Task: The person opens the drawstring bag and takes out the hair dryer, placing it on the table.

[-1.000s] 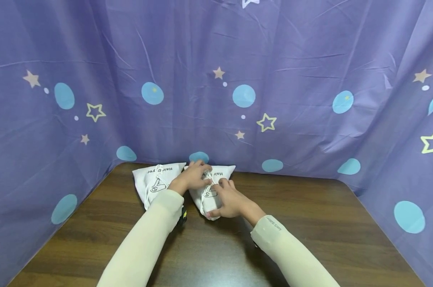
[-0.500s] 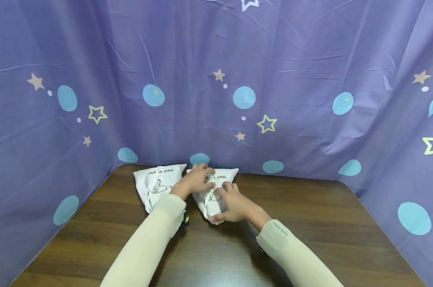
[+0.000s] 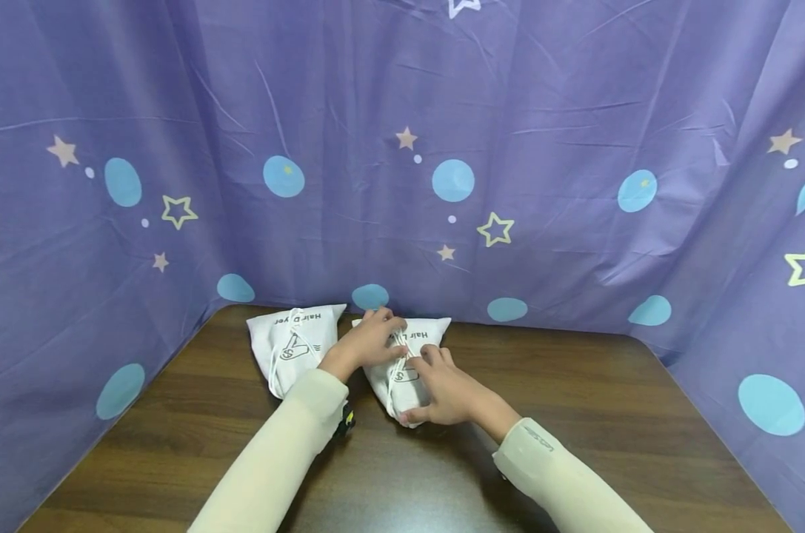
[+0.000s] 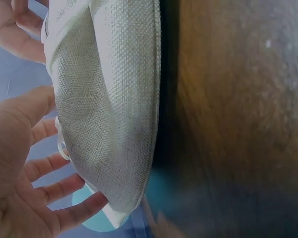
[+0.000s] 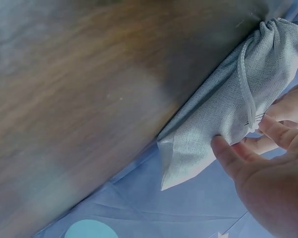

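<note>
A white drawstring bag (image 3: 381,377) lies on the table, printed with "Hair" and a partly covered word. My left hand (image 3: 367,340) touches its upper left part, fingers spread. On its right side rests my right hand (image 3: 447,392), thumb by the lower end and fingers higher up over the cords. The left wrist view has the fingertips (image 4: 92,206) lying along the woven side of the bag (image 4: 124,99). From the right wrist, the fingers (image 5: 226,151) reach onto the bag's cloth (image 5: 203,129) near its cord. Part of the print is hidden under the hands.
Another white drawstring bag (image 3: 262,348), marked "Hair Dryer", lies to the left, close to my left forearm. Both rest near the back of a brown wooden table (image 3: 609,414). A purple curtain (image 3: 549,89) with stars and blue ovals surrounds the table's back and sides.
The bag under my hands has slid a little right and nearer to me, and both hands have moved along with it. The gap to the Hair Dryer bag has widened.
</note>
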`<state>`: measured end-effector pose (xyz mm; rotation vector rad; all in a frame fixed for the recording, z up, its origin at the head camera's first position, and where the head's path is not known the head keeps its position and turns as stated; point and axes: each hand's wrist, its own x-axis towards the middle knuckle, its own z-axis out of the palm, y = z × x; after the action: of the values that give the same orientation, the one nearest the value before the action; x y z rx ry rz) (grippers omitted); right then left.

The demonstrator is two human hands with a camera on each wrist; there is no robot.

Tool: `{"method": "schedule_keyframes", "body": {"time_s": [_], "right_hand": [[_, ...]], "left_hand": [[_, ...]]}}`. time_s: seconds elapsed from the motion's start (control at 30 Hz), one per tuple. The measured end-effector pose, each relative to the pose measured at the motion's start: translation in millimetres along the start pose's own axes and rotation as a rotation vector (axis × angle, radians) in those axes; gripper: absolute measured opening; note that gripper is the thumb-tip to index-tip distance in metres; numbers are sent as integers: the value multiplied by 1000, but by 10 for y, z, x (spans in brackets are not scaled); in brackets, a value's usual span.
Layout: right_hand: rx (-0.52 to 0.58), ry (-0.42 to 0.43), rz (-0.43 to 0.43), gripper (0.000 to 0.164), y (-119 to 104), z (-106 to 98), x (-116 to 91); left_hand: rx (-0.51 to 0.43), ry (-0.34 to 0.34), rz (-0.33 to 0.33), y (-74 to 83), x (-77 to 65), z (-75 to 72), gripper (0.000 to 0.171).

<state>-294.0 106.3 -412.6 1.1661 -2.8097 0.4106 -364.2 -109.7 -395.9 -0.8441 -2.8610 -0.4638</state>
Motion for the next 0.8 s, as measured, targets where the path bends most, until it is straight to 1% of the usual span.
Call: {"method": "schedule_keyframes", "body": {"time_s": [0.17, 0.33, 0.6, 0.8], "right_hand": [[-8, 1, -9, 89, 17, 0, -57], [-7, 10, -27, 85, 13, -14, -117], [14, 0, -31, 86, 15, -44, -217], [22, -13, -16, 86, 26, -33, -289]], "left_hand": [[0, -11, 1, 53, -27, 9, 53], [4, -21, 10, 109, -47, 1, 54], [14, -3, 21, 205, -90, 1, 53], [22, -6, 11, 264, -121, 36, 54]]}}
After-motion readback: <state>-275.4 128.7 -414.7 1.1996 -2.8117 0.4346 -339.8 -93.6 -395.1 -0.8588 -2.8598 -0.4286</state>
